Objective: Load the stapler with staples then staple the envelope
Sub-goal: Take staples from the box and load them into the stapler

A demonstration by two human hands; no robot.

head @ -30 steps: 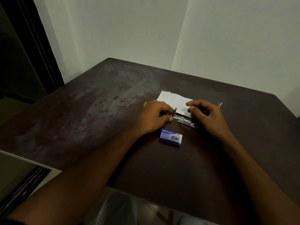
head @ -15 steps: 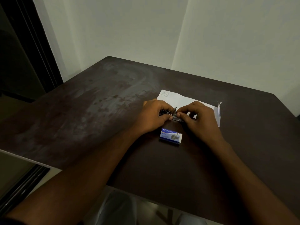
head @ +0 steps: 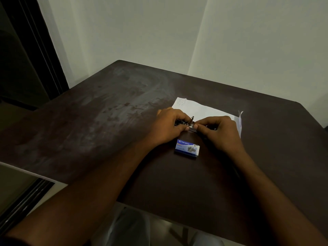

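Note:
A small dark stapler with a metal staple track lies on the dark table, mostly covered by both hands. My left hand grips its left end between thumb and fingers. My right hand pinches the metal part at its middle, fingertips meeting those of the left hand. Whether a strip of staples is in the fingers is too small to tell. Just behind the hands lies the white envelope, flat, its right end partly hidden. A blue staple box sits closed in front of the hands.
Two pale walls meet in a corner behind the table. A dark door frame stands at the left. The table's near edge runs just above my lap.
My right hand slid left from the stapler's right end to its middle, meeting the left hand and uncovering more of the envelope. The left hand and the staple box stayed put.

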